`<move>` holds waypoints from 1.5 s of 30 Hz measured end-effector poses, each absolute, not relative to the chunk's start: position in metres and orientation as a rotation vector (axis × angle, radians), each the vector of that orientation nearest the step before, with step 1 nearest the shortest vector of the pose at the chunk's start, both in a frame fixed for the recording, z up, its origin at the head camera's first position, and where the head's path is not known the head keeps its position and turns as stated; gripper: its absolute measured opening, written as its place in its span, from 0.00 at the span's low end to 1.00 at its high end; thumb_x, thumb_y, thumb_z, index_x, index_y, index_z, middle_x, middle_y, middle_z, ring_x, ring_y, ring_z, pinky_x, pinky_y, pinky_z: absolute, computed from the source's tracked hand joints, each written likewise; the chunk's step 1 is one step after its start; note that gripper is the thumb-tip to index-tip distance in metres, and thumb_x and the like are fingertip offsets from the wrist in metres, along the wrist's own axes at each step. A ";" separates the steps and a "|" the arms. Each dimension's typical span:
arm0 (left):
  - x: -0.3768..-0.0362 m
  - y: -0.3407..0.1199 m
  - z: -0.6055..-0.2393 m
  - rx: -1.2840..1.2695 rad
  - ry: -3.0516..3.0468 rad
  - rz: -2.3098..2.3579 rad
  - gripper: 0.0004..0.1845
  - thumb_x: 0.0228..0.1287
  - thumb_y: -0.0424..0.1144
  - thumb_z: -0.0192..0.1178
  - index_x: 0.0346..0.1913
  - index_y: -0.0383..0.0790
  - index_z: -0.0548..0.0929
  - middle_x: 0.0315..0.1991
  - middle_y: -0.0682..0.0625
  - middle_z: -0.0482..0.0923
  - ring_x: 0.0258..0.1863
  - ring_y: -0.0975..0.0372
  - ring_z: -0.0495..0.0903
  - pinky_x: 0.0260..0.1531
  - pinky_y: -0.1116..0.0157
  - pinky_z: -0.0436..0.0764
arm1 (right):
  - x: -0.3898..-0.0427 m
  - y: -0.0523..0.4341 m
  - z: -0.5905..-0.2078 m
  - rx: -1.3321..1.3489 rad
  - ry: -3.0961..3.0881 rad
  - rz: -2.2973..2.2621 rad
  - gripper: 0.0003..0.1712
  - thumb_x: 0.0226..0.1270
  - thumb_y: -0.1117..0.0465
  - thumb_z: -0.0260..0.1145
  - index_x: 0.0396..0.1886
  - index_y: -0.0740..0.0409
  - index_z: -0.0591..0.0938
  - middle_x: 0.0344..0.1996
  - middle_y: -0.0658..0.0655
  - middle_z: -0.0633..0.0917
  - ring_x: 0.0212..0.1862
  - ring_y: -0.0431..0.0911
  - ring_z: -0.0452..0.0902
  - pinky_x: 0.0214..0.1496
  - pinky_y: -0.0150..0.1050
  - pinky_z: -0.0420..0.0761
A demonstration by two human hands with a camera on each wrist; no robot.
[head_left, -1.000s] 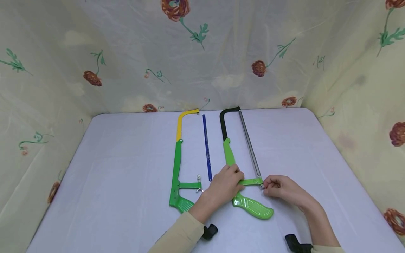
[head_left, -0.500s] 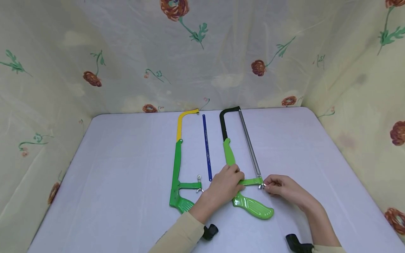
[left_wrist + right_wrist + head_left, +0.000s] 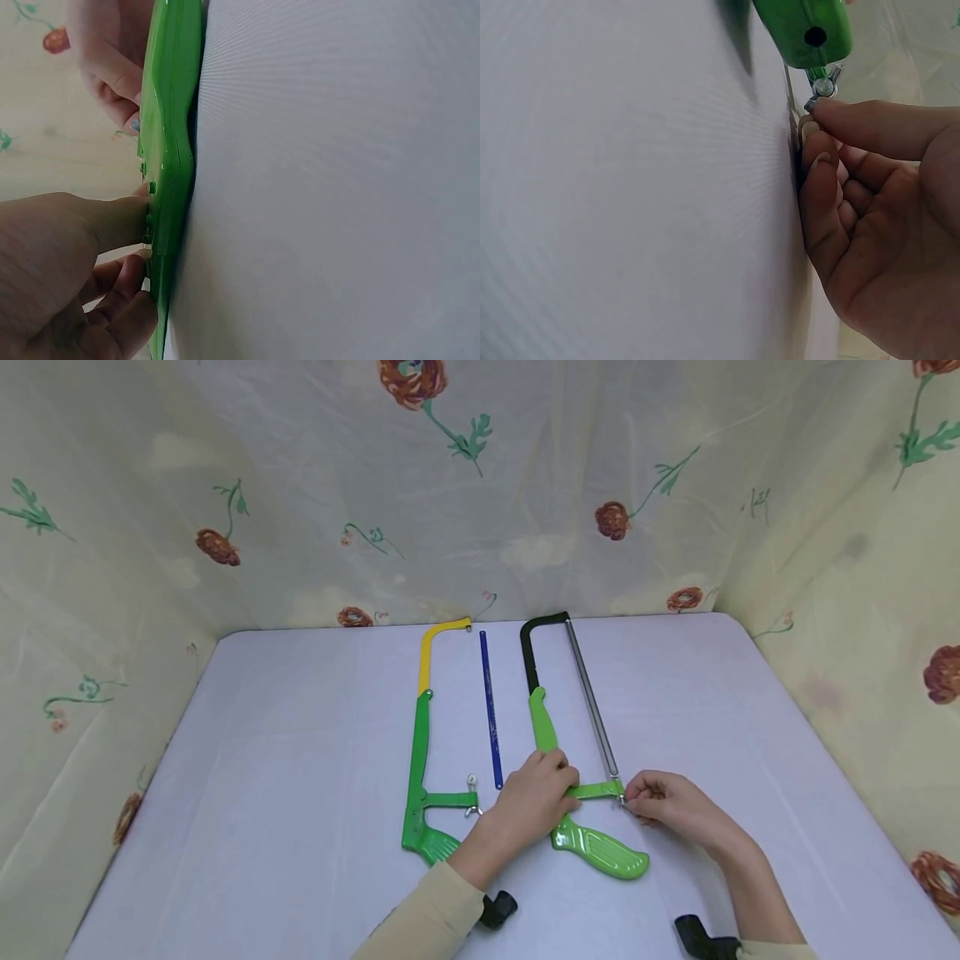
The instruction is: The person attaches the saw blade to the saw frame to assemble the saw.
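Observation:
A hacksaw [image 3: 600, 852] with a light green handle, a black front frame and a grey blade [image 3: 592, 702] lies flat on the table. My left hand [image 3: 534, 797] grips its frame above the handle, thumb and fingers against the green body in the left wrist view. At the near end of the blade, my right hand [image 3: 675, 806] pinches one wing of the metal wing nut [image 3: 823, 88] between thumb and forefinger. The right wrist view shows this nut just beyond the handle's end [image 3: 815, 36]. My left hand covers part of the frame.
Left of my hands lies a second hacksaw frame [image 3: 417, 760], dark green and yellow, without a blade; my left forearm covers part of its handle. Between the saws lies a loose blue blade [image 3: 491, 710]. Flowered cloth [image 3: 525, 510] stands behind the white table [image 3: 285, 777].
The wing nut has turned, its wings now at a different angle. My right hand's fingers have shifted slightly around it, while my left hand and both saws have stayed in place.

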State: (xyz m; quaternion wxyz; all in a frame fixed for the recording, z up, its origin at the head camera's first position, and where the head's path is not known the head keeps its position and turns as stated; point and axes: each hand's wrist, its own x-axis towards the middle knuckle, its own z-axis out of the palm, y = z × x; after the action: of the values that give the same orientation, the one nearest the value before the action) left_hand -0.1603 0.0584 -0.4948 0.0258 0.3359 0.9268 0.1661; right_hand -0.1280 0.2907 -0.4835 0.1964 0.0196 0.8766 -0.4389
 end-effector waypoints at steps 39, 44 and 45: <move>-0.161 0.058 -0.497 1.036 2.856 0.544 0.13 0.68 0.50 0.63 0.50 0.51 0.84 0.50 0.56 0.76 0.45 0.65 0.71 0.31 0.76 0.71 | -0.128 0.294 -0.485 0.058 2.410 -1.280 0.16 0.71 0.56 0.62 0.47 0.66 0.81 0.33 0.55 0.79 0.36 0.42 0.75 0.38 0.33 0.79; -0.161 0.058 -0.497 1.031 2.855 0.544 0.13 0.68 0.50 0.63 0.50 0.51 0.85 0.50 0.56 0.76 0.45 0.65 0.70 0.30 0.76 0.71 | -0.128 0.292 -0.484 0.067 2.440 -1.263 0.13 0.68 0.59 0.65 0.44 0.65 0.79 0.29 0.52 0.76 0.33 0.42 0.72 0.34 0.33 0.76; -0.161 0.058 -0.497 1.029 2.855 0.545 0.13 0.68 0.50 0.63 0.50 0.51 0.85 0.50 0.56 0.76 0.45 0.65 0.70 0.30 0.76 0.71 | -0.128 0.292 -0.485 0.070 2.448 -1.253 0.12 0.67 0.59 0.65 0.43 0.64 0.79 0.28 0.52 0.76 0.32 0.42 0.72 0.33 0.33 0.75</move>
State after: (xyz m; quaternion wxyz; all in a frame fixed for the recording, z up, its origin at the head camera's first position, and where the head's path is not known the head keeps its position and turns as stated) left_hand -0.1611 0.0578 -0.4972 0.0291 0.3337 0.9255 0.1768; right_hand -0.1279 0.2917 -0.4845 0.1939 0.0250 0.8730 -0.4468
